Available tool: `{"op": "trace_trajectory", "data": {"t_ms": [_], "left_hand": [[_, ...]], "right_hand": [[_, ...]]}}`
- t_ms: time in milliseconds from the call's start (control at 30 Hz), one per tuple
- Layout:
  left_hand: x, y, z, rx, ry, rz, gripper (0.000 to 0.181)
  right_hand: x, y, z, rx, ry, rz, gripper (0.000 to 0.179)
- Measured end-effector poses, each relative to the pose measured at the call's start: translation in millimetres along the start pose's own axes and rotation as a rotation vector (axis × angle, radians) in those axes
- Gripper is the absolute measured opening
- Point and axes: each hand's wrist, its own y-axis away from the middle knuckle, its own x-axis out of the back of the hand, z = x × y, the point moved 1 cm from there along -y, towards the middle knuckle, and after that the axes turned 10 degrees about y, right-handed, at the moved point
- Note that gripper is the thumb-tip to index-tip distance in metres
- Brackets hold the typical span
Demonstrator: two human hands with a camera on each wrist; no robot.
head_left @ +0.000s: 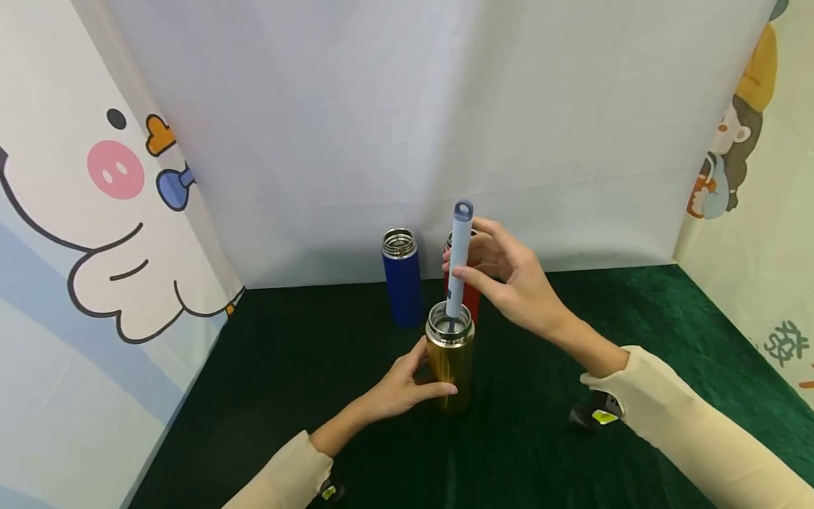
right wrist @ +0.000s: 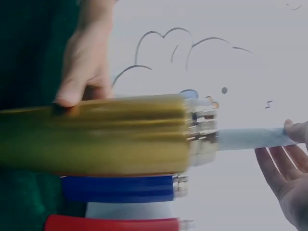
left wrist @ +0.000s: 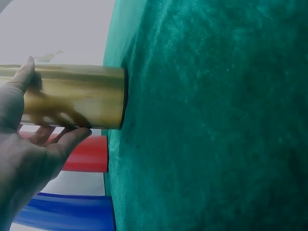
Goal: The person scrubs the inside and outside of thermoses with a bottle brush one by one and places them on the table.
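A gold metal bottle (head_left: 450,364) stands upright and uncapped on the dark green cloth, its steel threaded neck facing up. My left hand (head_left: 397,387) grips its side, thumb in front and fingers round the back; the left wrist view shows the same hold low on the bottle (left wrist: 91,98). In my right hand (head_left: 509,276), thumb and fingers pinch the light blue handle of a bottle brush (head_left: 459,261). This handle points upward with a ring at its top, and its thin grey stem enters the bottle mouth. Whatever sits on the stem's lower end is hidden inside.
Behind the gold bottle stand an uncapped blue bottle (head_left: 403,286) and, partly covered by my right hand, a red bottle (head_left: 472,300). A pale curtain (head_left: 331,141) hangs along the back edge of the green cloth (head_left: 305,353). Printed cartoon panels rise at both sides.
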Motion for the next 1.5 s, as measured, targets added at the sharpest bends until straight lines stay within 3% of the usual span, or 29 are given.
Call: {"op": "trace_trajectory", "data": {"t_ms": [133, 333, 433, 533, 667, 800, 867, 1033, 1100, 1233, 1500], "left_hand": [[-3.1, 0.1, -0.1, -0.040, -0.067, 0.033, 0.079], [-4.5, 0.6, 0.2, -0.042, -0.112, 0.044, 0.078], [-2.3, 0.1, -1.8, -0.046, -0.119, 0.043, 0.078], [0.5, 0.6, -3.2, -0.039, -0.124, 0.050, 0.079], [2.0, 1.0, -3.4, -0.028, -0.120, 0.063, 0.079], [-0.4, 0.0, -3.5, -0.025, -0.123, 0.056, 0.078], [-1.0, 0.4, -4.1, -0.028, -0.130, 0.053, 0.079], [-1.6, 1.7, -4.6, -0.025, -0.131, 0.054, 0.081], [-1.8, 2.8, -4.9, -0.016, -0.124, 0.053, 0.082], [-1.4, 3.7, -4.4, -0.012, -0.117, 0.048, 0.082], [0.1, 0.2, -2.0, -0.007, -0.149, 0.041, 0.083]], "right_hand": [[-1.3, 2.8, -1.8, 0.019, 0.066, 0.056, 0.061], [-17.9, 21.2, 14.7, 0.055, 0.164, -0.043, 0.061], [-19.8, 22.4, 18.3, 0.085, 0.134, -0.088, 0.058], [-13.2, 14.6, 13.0, 0.102, 0.091, -0.082, 0.057], [1.5, 2.6, 1.3, 0.074, 0.037, 0.005, 0.060], [6.6, 5.0, 1.4, 0.041, 0.018, 0.074, 0.062], [2.2, 9.7, 5.9, 0.033, 0.027, 0.048, 0.061], [-11.9, 23.9, 19.1, 0.049, 0.092, -0.143, 0.053], [-14.2, 25.8, 22.3, 0.066, 0.087, -0.185, 0.052], [-9.5, 17.0, 17.2, 0.065, 0.019, -0.152, 0.056], [8.7, -5.0, -4.3, -0.027, -0.128, -0.092, 0.062]]}}
